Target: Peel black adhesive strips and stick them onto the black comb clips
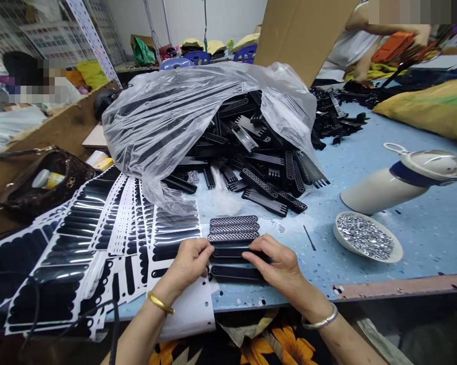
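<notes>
Left hand [192, 261] and right hand [277, 261] pinch opposite ends of black strip [230, 253], between near strip [236, 274] and patterned pieces [234, 229].

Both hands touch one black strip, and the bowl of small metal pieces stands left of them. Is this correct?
Not quite: the head view shows the bowl of small metal pieces to the right of the left hand and right hand, both touching one black strip.

A brown handbag [26, 197] sits well left of the pale bottle [384, 190]; a yellow-and-green sack [429, 109] lies behind the bottle, with blue chairs [177, 63] farther back to its left.
</notes>
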A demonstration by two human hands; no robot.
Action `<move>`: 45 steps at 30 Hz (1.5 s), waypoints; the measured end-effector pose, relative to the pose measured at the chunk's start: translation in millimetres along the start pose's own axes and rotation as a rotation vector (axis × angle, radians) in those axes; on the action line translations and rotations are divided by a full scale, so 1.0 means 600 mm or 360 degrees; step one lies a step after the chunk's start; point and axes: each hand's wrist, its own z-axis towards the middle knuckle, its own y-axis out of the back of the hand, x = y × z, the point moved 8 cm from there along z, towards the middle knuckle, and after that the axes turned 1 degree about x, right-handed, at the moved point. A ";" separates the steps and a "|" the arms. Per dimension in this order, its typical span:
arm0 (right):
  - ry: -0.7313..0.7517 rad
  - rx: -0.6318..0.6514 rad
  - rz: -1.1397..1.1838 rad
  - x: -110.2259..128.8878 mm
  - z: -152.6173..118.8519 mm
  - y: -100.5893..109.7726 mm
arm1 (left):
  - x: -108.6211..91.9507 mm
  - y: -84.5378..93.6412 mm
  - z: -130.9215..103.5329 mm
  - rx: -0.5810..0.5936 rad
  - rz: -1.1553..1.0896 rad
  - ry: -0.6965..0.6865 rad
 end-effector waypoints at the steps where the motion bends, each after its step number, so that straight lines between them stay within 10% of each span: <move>1: -0.0012 -0.0001 0.0011 -0.002 0.000 0.000 | 0.000 0.004 -0.003 -0.0031 0.0000 0.0002; 5: -0.0058 0.0021 0.0040 -0.009 -0.001 -0.002 | -0.053 0.041 -0.040 -0.0495 0.0417 -0.0633; 9: -0.0083 0.0036 0.0047 -0.015 -0.003 -0.004 | -0.077 0.016 -0.086 -0.0573 0.1055 -0.1257; 19: -0.0065 0.0036 0.0071 -0.013 -0.004 -0.004 | -0.068 0.004 -0.092 -0.0540 0.1381 -0.1306; 27: -0.0088 0.0059 0.0067 -0.019 -0.007 -0.007 | -0.052 -0.014 -0.076 -0.0329 0.1677 -0.1169; 35: -0.0056 0.0081 -0.0036 -0.011 -0.001 -0.007 | -0.037 0.081 -0.123 -0.0697 0.1267 -0.1103; 40: 0.0136 0.0001 -0.0254 0.012 0.011 0.004 | 0.067 0.178 -0.204 -0.1112 0.0846 -0.0263; 45: 0.0345 -0.0106 -0.0340 0.085 0.005 0.025 | 0.164 0.171 -0.306 -0.1272 0.0428 0.0321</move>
